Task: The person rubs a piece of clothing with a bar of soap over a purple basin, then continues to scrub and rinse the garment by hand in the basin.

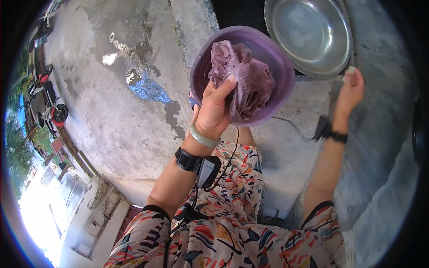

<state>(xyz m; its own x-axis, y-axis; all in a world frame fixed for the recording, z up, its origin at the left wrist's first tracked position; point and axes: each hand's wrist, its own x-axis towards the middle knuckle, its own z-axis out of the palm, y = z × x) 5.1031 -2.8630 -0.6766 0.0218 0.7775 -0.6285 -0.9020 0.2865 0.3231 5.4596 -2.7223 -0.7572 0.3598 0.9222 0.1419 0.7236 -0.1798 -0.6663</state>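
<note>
My left hand (215,107) is closed on a bunched, wet-looking mauve cloth (250,85), the thumb pressed on top of its folds. The cloth lies in and over a purple plastic basin (286,91), covering much of its inside. Off to the right, my right hand (351,91) is closed around a small whitish block (349,74), soap-like in look, which shows at the fingertips. That hand is beside the near right rim of a large shiny metal basin (313,35), apart from the cloth.
Concrete ground (134,129) spreads to the left, with wet patches and a puddle (149,87). A concrete ledge (286,138) lies below the basins. Motorbikes (49,100) stand far left. A cable (230,158) hangs from the device on my left wrist.
</note>
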